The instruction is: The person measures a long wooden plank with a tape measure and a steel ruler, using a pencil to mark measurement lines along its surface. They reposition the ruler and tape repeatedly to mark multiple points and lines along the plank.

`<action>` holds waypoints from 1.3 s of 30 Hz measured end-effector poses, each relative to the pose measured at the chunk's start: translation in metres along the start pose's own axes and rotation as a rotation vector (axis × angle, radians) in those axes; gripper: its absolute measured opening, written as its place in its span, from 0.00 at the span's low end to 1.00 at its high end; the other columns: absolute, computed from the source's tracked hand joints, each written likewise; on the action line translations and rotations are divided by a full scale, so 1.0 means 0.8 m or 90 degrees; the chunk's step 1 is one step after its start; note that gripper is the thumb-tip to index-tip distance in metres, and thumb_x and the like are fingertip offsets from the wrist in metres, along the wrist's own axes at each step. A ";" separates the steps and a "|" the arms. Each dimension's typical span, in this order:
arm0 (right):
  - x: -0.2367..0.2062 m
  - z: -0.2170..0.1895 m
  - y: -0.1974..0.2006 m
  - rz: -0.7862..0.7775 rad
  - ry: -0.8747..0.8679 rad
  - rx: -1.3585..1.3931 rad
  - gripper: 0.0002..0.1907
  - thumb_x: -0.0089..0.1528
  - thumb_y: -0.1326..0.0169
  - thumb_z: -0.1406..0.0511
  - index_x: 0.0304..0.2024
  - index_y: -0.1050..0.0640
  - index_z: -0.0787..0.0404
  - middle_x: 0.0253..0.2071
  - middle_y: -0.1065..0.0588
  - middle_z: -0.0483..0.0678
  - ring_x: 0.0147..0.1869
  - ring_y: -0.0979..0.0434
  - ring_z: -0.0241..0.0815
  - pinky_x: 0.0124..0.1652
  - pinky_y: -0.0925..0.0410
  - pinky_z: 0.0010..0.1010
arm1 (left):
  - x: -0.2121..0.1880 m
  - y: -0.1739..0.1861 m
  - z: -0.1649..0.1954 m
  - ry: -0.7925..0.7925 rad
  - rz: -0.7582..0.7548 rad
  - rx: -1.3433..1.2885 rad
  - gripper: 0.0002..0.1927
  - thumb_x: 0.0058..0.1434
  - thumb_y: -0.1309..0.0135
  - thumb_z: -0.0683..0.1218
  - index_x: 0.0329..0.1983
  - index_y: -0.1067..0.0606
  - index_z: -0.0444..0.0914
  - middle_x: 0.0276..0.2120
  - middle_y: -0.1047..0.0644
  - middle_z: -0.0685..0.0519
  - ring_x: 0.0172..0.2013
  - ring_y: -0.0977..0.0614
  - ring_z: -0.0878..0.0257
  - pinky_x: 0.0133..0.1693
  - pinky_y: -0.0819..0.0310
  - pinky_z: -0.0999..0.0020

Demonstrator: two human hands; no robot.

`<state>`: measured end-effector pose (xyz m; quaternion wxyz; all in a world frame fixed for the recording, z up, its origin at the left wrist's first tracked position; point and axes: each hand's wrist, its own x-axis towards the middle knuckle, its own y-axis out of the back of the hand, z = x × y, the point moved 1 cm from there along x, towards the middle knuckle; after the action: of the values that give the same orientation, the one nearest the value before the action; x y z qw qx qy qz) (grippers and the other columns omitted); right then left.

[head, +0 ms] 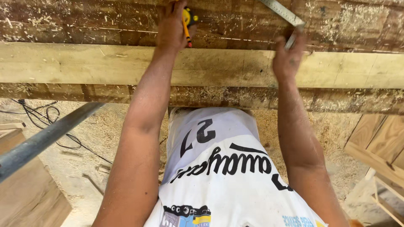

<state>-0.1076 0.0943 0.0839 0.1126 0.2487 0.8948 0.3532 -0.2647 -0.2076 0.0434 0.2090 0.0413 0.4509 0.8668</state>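
Observation:
My left hand point(171, 24) reaches far over the workbench and grips a yellow tape measure point(188, 17) together with an orange pencil point(186, 34) that points back toward me. My right hand point(288, 55) rests on a pale wooden plank point(84, 64) and pinches the end of a metal ruler point(284, 13), which runs diagonally up to the left. The plank lies across a dark workbench point(75, 21) covered in sawdust.
A grey metal pipe point(46, 136) slants across the lower left. Black cables point(40, 115) lie on the sawdust-covered floor point(84, 155). Wooden boards point(378, 141) lean at the right, and a wooden box point(27, 193) sits at the lower left.

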 end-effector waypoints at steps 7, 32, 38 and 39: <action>-0.138 -0.097 -0.025 -0.297 0.138 0.279 0.55 0.52 0.35 0.39 0.70 0.37 0.62 0.67 0.39 0.59 0.70 0.38 0.56 0.60 0.33 0.46 | -0.186 -0.012 0.084 0.238 -0.304 -0.658 0.29 0.67 0.45 0.63 0.57 0.21 0.37 0.45 0.16 0.49 0.44 0.16 0.62 0.47 0.20 0.63; -0.197 -0.061 -0.092 -0.676 -0.526 0.949 0.38 0.64 0.43 0.54 0.70 0.37 0.67 0.60 0.27 0.59 0.63 0.27 0.57 0.61 0.33 0.49 | -0.302 0.087 0.074 -0.029 -0.126 -0.627 0.22 0.64 0.38 0.55 0.53 0.21 0.36 0.44 0.18 0.51 0.46 0.19 0.65 0.51 0.24 0.68; -0.180 -0.123 -0.161 -0.862 -0.345 0.590 0.37 0.57 0.36 0.62 0.64 0.31 0.74 0.53 0.26 0.62 0.54 0.25 0.60 0.53 0.27 0.51 | -0.275 0.088 -0.037 0.201 -0.045 -0.553 0.20 0.67 0.43 0.53 0.55 0.21 0.36 0.42 0.16 0.56 0.43 0.16 0.68 0.48 0.22 0.71; -0.178 -0.148 -0.172 -0.803 -0.157 0.465 0.38 0.57 0.36 0.59 0.65 0.31 0.71 0.55 0.26 0.61 0.57 0.24 0.59 0.55 0.29 0.49 | -0.272 0.090 -0.058 0.226 -0.070 -0.600 0.19 0.68 0.43 0.53 0.53 0.20 0.35 0.40 0.16 0.55 0.41 0.17 0.68 0.46 0.21 0.71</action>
<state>-0.0815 -0.1347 0.0783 0.3041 -0.2534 0.9091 -0.1296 -0.1024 -0.3668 0.0989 0.1704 -0.2297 0.0409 0.9574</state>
